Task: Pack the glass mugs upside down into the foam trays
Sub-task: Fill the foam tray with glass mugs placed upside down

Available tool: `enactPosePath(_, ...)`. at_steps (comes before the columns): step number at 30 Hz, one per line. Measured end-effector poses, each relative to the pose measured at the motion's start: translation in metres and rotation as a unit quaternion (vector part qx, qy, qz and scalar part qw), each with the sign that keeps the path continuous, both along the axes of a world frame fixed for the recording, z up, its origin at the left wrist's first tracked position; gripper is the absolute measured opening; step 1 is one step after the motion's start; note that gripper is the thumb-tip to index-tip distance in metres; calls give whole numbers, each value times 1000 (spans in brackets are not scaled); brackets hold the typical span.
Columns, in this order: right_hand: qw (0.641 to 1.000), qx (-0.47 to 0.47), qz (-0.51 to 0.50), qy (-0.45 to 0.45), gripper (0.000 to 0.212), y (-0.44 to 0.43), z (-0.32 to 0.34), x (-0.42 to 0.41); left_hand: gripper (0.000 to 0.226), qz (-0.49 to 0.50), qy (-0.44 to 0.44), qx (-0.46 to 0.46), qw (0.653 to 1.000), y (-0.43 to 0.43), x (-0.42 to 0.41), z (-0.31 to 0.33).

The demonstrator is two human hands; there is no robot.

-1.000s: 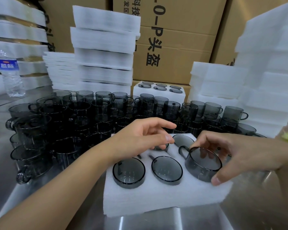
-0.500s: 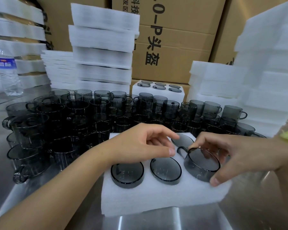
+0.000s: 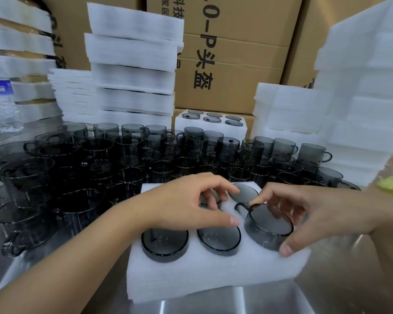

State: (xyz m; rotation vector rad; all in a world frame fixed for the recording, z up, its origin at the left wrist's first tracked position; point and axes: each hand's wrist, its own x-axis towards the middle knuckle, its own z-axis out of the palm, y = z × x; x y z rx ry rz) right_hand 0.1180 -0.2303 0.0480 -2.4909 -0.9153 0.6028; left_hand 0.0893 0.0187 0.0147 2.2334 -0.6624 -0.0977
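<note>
Glass mug [image 3: 268, 225] sits inverted between the fingers [image 3: 286, 247] of the right hand [image 3: 322, 211].

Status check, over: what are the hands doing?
Right hand grips upside-down smoky glass mug, not fully seated in white foam tray. Left hand hovers over back row. Nothing blocking.

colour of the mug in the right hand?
Smoky grey, see-through glass. The mug gripped by the right hand shows best in head view.

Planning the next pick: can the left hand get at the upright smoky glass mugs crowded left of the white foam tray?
Likely yes: the left hand seems to hold nothing, and the upright smoky glass mugs stand uncovered just beside its forearm, nothing between.
</note>
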Motion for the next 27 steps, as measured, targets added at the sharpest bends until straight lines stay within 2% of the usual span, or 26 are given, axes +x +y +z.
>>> enactPosePath(5, 999, 22, 26, 14, 64, -7, 4, 1, 92, 38, 47, 152, 987, -21, 3, 24)
enactPosePath(7, 999, 46, 19, -12, 57, -9, 4, 0, 97, 51, 40, 203, 977, -33, 6, 28)
enactPosePath(9, 991, 114, -56, -46, 50, -7, 1, 2, 94, 64, 15, 238, 969, -42, 8, 23)
enactPosePath(12, 956, 190, -173, -139, 51, 6, -11, 5, 96, 71, 4, 230, 971, -42, 10, 14)
enactPosePath(14, 942, 175, -195, -209, 51, 19, -21, 4, 101, 69, 3, 214, 974, -39, 12, 11)
enactPosePath(16, 937, 141, -201, -250, 43, 29, -30, 3, 103, 65, 3, 195, 979, -37, 14, 9)
enactPosePath(22, 933, 140, -221, -246, 40, 36, -36, 2, 93, 54, 46, 144, 987, -29, 19, 14)
enactPosePath(27, 936, 120, -218, -250, 35, 42, -37, 0, 91, 31, 64, 148, 986, -28, 25, 15)
